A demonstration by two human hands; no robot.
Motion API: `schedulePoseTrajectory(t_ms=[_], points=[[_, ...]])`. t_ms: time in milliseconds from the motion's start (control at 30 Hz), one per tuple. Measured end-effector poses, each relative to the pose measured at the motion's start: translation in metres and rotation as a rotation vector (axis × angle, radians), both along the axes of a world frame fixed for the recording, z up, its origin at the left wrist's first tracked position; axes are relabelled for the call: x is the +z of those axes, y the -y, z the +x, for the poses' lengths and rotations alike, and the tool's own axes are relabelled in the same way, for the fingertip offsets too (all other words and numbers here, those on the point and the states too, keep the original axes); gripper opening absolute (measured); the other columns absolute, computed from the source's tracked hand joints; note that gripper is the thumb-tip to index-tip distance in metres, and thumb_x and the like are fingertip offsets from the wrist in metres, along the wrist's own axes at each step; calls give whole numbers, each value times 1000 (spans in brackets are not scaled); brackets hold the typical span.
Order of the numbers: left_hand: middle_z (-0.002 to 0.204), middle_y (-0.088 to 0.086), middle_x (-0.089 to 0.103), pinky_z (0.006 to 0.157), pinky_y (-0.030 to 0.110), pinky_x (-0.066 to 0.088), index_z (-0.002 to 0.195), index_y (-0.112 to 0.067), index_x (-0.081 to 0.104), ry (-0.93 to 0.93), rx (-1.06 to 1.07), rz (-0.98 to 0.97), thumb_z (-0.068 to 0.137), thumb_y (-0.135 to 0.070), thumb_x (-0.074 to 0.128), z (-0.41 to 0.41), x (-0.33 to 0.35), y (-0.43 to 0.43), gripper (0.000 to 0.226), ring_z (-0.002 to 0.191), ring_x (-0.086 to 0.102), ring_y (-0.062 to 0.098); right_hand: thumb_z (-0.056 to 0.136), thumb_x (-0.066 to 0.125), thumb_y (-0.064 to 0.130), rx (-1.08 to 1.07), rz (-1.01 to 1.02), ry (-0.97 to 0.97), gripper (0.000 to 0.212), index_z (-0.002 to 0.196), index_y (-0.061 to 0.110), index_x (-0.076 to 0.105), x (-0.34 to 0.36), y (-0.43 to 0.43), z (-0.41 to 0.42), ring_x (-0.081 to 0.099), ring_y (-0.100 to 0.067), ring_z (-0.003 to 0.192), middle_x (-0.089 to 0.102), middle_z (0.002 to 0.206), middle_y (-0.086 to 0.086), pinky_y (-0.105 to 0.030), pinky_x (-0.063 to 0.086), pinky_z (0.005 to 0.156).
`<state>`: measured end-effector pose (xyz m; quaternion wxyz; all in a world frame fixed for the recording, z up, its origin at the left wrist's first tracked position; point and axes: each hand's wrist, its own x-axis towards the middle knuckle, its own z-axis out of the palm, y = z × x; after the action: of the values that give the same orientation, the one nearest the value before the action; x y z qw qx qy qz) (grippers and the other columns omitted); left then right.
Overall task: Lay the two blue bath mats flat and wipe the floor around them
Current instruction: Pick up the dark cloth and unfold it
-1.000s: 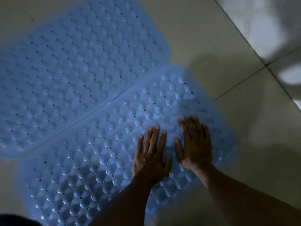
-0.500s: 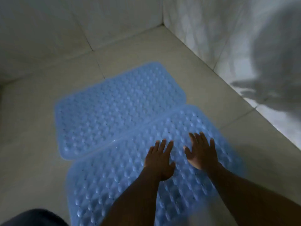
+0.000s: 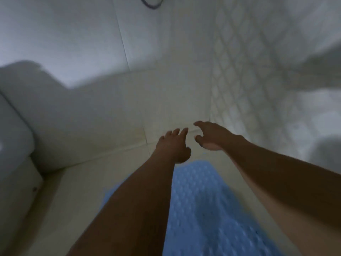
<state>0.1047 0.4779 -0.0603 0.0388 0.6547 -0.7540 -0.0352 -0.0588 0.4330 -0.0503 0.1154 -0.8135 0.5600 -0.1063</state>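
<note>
A blue bath mat [image 3: 206, 206] with raised bumps lies flat on the pale tiled floor [image 3: 77, 196], low in the blurred view between my forearms. My arms hide part of it, and I cannot tell one mat from the other here. My left hand [image 3: 174, 145] is lifted off the mat, fingers spread, holding nothing. My right hand [image 3: 212, 135] is also raised, palm turned inward, fingers apart and empty. Both hands hover beyond the mat's far end, toward the corner of the room.
White tiled walls [image 3: 92, 43] meet in a corner ahead; the right wall [image 3: 258, 71] has a diamond pattern. A white toilet [image 3: 13, 137] stands at the left edge. A dark hose loop [image 3: 152, 3] hangs at the top.
Both hands have lifted off the mat and reached forward. The view has swung up from the mats toward the wall corner.
</note>
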Motion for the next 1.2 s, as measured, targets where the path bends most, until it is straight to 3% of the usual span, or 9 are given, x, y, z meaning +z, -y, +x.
schedulePoseTrajectory(t_ms=[267,400,867,1200], points=[[171,7,17,122,50,28,164,-27,9,71,98,-129,98,-36,54,56,158,23,80,154,23,31,100,51,37,48,-124,22,65,157,26,23,160,30,35,44,-31,139,42,154,-11,-43,40,109],[170,6,17,121,52,29,163,-28,9,68,111,-124,98,-36,55,67,244,17,80,154,23,31,98,51,39,65,-90,27,68,158,30,19,243,28,43,43,-29,139,39,156,-6,-46,40,112],[168,5,24,117,55,35,163,-29,10,52,169,-174,99,-35,58,121,678,-31,80,149,32,34,100,53,35,152,-106,33,73,161,23,14,668,-13,97,39,-28,142,32,161,-11,-35,34,112],[167,5,26,118,54,35,163,-29,11,29,215,-135,98,-36,58,174,831,-57,80,150,32,31,96,55,34,165,-77,36,73,159,26,19,826,-31,156,39,-29,143,32,162,-12,-40,35,117]])
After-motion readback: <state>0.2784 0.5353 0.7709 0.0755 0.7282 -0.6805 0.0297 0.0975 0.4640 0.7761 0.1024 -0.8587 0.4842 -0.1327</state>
